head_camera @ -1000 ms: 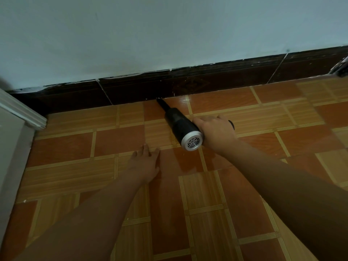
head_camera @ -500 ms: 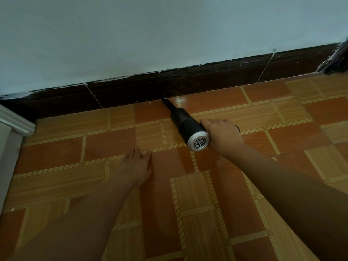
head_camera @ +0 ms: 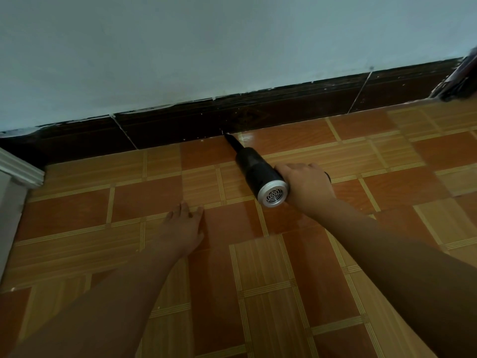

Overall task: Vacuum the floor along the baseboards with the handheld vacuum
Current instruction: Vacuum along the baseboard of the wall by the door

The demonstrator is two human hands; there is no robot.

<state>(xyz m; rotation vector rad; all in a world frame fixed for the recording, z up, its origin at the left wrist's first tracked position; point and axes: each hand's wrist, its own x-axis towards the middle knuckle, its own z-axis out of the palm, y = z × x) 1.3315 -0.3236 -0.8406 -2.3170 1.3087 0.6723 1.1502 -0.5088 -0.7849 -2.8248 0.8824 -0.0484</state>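
1. WORKING THE EDGE: Your right hand (head_camera: 307,184) has its grip clamped round the handle of the black, cylindrical handheld vacuum with the silver vented end cap (head_camera: 258,171). The vacuum slants low over the glossy orange-and-tan tiled floor (head_camera: 296,267), with its slim black nozzle (head_camera: 232,142) at the foot of the dark brown wooden baseboard (head_camera: 284,112).
2. Your left hand (head_camera: 184,228) rests flat on the floor with its grip apart, fingers straight and holding nothing. It is near the vacuum but not touching it, and it looks well placed as a brace, so lean on it.
3. Aim the nozzle tip into the seam where floor meets baseboard. Whether the tip actually touches the board cannot be told from here. A shallow angle like this one should let it run along the line without digging into a grout joint.
4. A few pale specks (head_camera: 202,140) lie by the seam just left of the nozzle. A slow, steady pass is likelier to lift them than a quick flick.
5. The seam runs on both ways: left toward the white moulded door frame (head_camera: 18,169), right toward a blurred dark object (head_camera: 462,81) at the frame's edge. Much of the edge probably remains, so shift your bracing hand as you go.
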